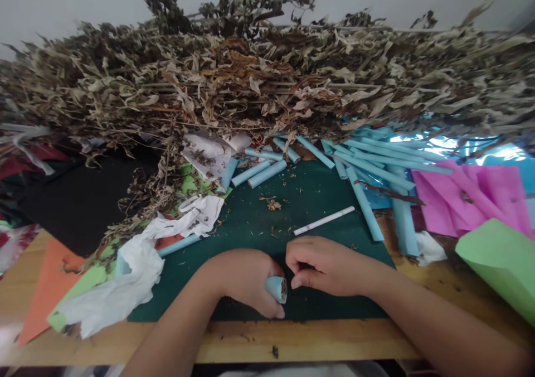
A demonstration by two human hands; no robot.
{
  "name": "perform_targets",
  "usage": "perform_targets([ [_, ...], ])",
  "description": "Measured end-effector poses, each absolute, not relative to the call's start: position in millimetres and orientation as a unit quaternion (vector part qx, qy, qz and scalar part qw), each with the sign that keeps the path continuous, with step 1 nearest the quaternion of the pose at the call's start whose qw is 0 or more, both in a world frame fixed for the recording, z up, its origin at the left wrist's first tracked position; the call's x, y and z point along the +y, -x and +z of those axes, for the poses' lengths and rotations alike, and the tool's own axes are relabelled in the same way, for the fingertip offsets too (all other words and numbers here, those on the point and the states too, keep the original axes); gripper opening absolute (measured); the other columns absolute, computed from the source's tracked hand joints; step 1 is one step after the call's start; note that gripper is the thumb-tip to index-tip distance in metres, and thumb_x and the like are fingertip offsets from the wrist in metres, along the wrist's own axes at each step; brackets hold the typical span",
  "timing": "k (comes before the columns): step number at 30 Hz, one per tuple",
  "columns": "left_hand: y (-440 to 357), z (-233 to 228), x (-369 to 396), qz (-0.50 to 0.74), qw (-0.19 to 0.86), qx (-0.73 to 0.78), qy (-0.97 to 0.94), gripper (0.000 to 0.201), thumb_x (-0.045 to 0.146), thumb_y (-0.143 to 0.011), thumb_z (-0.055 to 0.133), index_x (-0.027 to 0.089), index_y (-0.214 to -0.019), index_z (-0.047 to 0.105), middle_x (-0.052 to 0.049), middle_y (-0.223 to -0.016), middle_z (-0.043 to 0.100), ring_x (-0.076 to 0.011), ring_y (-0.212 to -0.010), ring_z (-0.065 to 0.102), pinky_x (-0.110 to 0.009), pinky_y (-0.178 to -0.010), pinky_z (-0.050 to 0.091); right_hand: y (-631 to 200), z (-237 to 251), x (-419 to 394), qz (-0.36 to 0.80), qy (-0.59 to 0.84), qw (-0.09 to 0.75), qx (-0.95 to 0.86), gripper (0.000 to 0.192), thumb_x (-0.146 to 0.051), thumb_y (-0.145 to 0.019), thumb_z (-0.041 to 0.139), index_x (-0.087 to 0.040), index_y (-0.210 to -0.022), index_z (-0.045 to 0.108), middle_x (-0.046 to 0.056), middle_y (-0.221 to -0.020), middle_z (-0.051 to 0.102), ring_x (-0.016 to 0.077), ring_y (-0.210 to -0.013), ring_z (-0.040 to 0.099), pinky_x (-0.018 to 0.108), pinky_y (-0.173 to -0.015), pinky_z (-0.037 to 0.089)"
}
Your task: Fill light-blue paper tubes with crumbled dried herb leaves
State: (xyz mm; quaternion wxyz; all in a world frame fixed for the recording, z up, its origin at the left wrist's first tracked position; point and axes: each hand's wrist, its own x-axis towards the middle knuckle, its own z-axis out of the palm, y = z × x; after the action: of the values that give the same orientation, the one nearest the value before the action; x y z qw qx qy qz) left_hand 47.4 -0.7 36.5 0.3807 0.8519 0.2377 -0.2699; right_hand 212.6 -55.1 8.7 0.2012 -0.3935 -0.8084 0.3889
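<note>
Masses of dried, brittle leafy stalks [267,76] fill the back of the wooden bench [317,341], their far ends cut off by the frame. Below lies a dark green mat [317,198], flat and flecked with leaf crumbs, with crumpled white paper [137,271] at its left and smooth pink sheets [468,198] at its right. Slim blue paper tubes [376,165] lie scattered along the mat's top edge. At the near edge, the left hand [246,279] has its grip clamped round a short blue paper roll [278,289], dark filling showing at the open end. The right hand [326,265] sits beside it, fingertips pinched together; whether they hold anything is hard to make out.
</note>
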Motion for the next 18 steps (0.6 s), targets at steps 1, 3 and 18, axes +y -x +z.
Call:
perform_targets([
  [1,-47.1,36.1,-0.2,-0.269,0.384,0.236,-0.851,0.022,0.038,-0.056,0.059,0.02,-0.069,0.059,0.007,-0.051,0.048,-0.0058,-0.042,0.038,-0.017,-0.039,0.027,-212.0,9.4,-55.4,0.38,0.393,0.191,-0.815,0.016,-0.022,-0.075,0.054,-0.015,-0.065,0.044,-0.002,-0.064,0.046,0.0091,-0.061,0.039,0.02,-0.054,0.029],
  [3,-46.3,34.9,0.8,-0.267,0.394,0.228,-0.849,0.023,0.039,-0.055,0.058,0.02,-0.068,0.058,0.007,-0.051,0.048,-0.0057,-0.042,0.038,-0.016,-0.039,0.027,-211.5,9.7,-55.9,0.361,0.394,0.176,-0.827,0.017,-0.024,-0.075,0.053,-0.016,-0.064,0.043,-0.003,-0.062,0.044,0.0092,-0.059,0.038,0.02,-0.053,0.028],
  [18,-44.9,33.0,0.0,-0.26,0.367,0.224,-0.865,0.028,0.045,-0.055,0.057,0.023,-0.072,0.059,0.007,-0.052,0.05,-0.0071,-0.043,0.039,-0.017,-0.039,0.027,-208.5,3.0,-55.3,0.281,0.375,0.16,-0.868,0.034,-0.042,-0.079,0.042,-0.016,-0.058,0.038,-0.002,-0.058,0.043,0.0095,-0.055,0.037,0.022,-0.052,0.025],
])
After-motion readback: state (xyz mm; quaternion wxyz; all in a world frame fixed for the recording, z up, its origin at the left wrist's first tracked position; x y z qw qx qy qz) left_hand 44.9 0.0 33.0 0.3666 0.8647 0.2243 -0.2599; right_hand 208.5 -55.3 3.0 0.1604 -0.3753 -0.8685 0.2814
